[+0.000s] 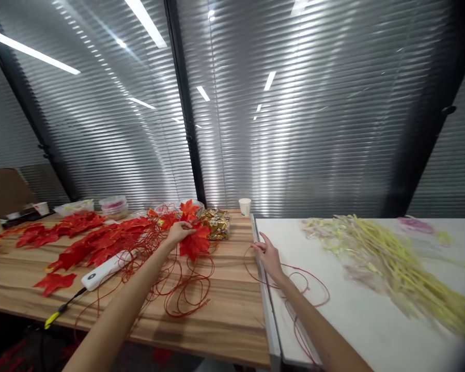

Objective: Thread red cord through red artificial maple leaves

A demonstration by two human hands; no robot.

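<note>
My left hand (179, 233) pinches a red artificial maple leaf (196, 244) above the wooden table. Below that leaf, thin red cord (188, 294) lies in loose tangled loops. Over the seam between the wooden and white tables is my right hand (269, 257), thumb and a finger closed on a red cord (245, 261), index finger raised. More of this cord curls across the white table beneath my right forearm. Several red maple leaves (116, 237) are heaped to the left, and a single leaf (55, 282) rests nearer the front edge.
A white device with a cable (110, 269) lies among the leaves. Behind them stand plastic tubs (114, 205), a gold-coloured packet (217, 225) and a paper cup (245, 207). Yellow stems (395, 263) spread over the white table (349, 330). Blinds behind glass close off the back.
</note>
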